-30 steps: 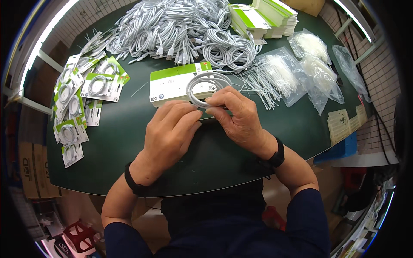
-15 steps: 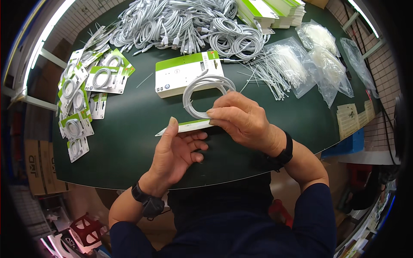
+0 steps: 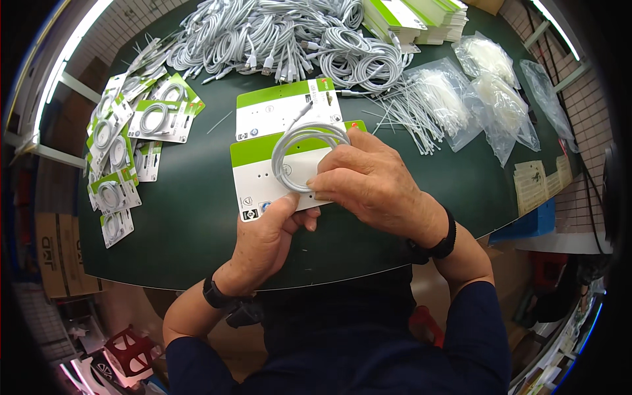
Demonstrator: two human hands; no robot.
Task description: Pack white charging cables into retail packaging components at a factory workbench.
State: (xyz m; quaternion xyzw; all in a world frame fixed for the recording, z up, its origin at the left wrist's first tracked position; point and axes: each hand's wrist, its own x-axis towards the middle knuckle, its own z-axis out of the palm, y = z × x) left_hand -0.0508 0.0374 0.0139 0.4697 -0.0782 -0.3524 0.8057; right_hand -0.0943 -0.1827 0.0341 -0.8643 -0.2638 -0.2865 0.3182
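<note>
As left fingers [image 3: 280, 209] pinch a green-topped card [image 3: 253, 178], right fingers [image 3: 339, 182] grip a coiled grey cable [image 3: 278, 160].

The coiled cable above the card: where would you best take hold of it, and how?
Probably at the lower right of the coiled cable, pinched from the person's right, where the right hand has it: the strands bunch closely low down, while they fan apart at the top. The single plug end sticking up looks a poorer grip.
</note>
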